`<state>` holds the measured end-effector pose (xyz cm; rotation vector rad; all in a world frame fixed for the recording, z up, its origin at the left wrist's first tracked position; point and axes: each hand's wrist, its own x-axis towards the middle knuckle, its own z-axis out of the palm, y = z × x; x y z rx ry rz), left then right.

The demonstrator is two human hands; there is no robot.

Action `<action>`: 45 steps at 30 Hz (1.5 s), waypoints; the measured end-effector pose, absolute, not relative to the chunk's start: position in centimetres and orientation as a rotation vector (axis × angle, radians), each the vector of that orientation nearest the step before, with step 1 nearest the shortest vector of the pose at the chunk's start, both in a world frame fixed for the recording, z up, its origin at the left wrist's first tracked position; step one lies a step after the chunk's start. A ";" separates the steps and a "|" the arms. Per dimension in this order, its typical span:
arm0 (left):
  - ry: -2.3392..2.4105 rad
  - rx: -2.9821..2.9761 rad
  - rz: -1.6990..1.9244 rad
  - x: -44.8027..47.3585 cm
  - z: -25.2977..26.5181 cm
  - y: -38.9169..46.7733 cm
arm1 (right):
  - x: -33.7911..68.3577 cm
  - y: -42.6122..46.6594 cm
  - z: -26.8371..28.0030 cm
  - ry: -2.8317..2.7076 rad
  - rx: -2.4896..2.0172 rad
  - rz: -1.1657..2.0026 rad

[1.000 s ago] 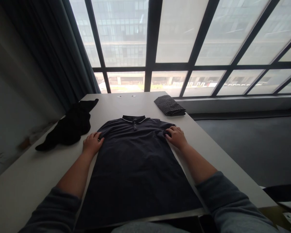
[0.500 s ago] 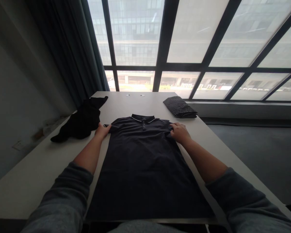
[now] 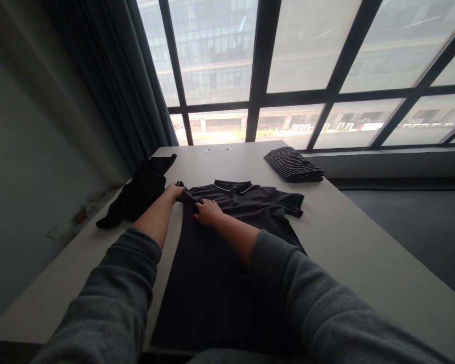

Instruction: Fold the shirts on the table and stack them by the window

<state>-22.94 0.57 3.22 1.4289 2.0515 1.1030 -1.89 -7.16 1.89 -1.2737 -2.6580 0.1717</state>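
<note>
Polo shirt (image 3: 208, 293), one: dark, matt cloth, short-sleeved, spread flat on the pale, smooth tabletop (image 3: 367, 263), collar to the far side; soft creases ran across the chest. Collar (image 3: 233, 182), black, edged with a thin white line; below it, a short placket with small round buttons (image 3: 234, 196). Right-hand sleeve (image 3: 293, 202), lying loose and slightly rumpled, its opening turned outward.

Black garment (image 3: 142, 189), one: limp, irregular heap at the left, just beyond the left forearm. Striped garment (image 3: 293, 166), one: black with fine white lines, folded into a compact packet near the right edge.

Position: the shirt lay beneath and between the two hands. Left hand (image 3: 174, 192): fingers grasped the end of the left-hand sleeve (image 3: 188, 196), which was drawn out to the side and bunched. Right hand (image 3: 208, 212): fingers touched the cloth near the base of that same sleeve; whether they pinched or merely pressed, could not be told.

Pose: left arm reached forward, nearly straight; right arm slanted across the shirt toward the left, palm downward, both grey cuffs pushed up the forearms
</note>
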 end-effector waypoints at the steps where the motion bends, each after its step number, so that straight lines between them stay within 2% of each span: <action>1: 2.070 1.437 1.079 -23.1 3.2 0.6 | -2.3 -7.2 1.5 -2.646 -1.277 0.181; 15: 2.165 1.775 0.876 -22.5 5.2 0.0 | -7.0 -9.6 -0.5 -2.605 -1.242 0.345; 21: 1.827 2.071 0.726 -21.3 5.8 -0.8 | -6.7 -9.9 -1.3 -2.716 -1.096 0.353; 24: 1.663 2.140 0.666 -21.8 5.3 -2.0 | -6.1 -10.1 -1.5 -2.768 -1.027 0.309; 28: 1.762 2.077 0.762 -23.5 3.5 -3.6 | -5.0 -10.9 -1.4 -2.876 -0.795 0.234; 33: 1.682 2.093 0.679 -24.3 1.0 -5.5 | -3.1 -12.1 -0.7 -2.923 -0.592 0.192; 35: 1.580 2.170 0.666 -24.2 0.3 -6.6 | -2.1 -12.0 0.0 -2.901 -0.649 0.226; 40: 1.478 2.264 0.755 -24.8 -0.8 -9.1 | 0.4 -9.0 2.4 -2.485 -1.249 0.279; 45: 1.564 2.202 0.895 -25.0 -2.2 -9.4 | -0.2 -2.8 3.6 -2.374 -1.416 0.298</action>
